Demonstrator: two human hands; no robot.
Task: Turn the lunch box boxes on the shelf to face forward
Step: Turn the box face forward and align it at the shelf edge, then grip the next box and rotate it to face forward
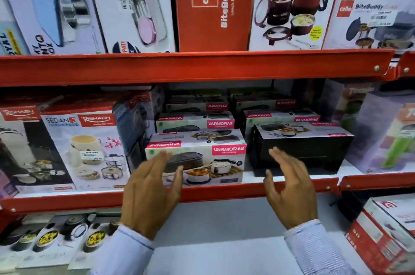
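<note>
Red store shelving fills our view, and on the middle shelf (224, 192) two front lunch box boxes sit side by side. We see the Varmora box (197, 157) on the left showing its printed picture face, while the black-sided box (301, 151) just beside it on the right shows a plain dark panel. Our left hand (150, 196) and right hand (289, 191) hover before them, each grip wide with fingers spread, holding nothing.

Your left hand (151, 193) and right hand (289, 191) hover spread before the shelf (224, 193); one lunch box (197, 157) shows its picture side, the neighbouring black box (301, 151) its plain side.
</note>
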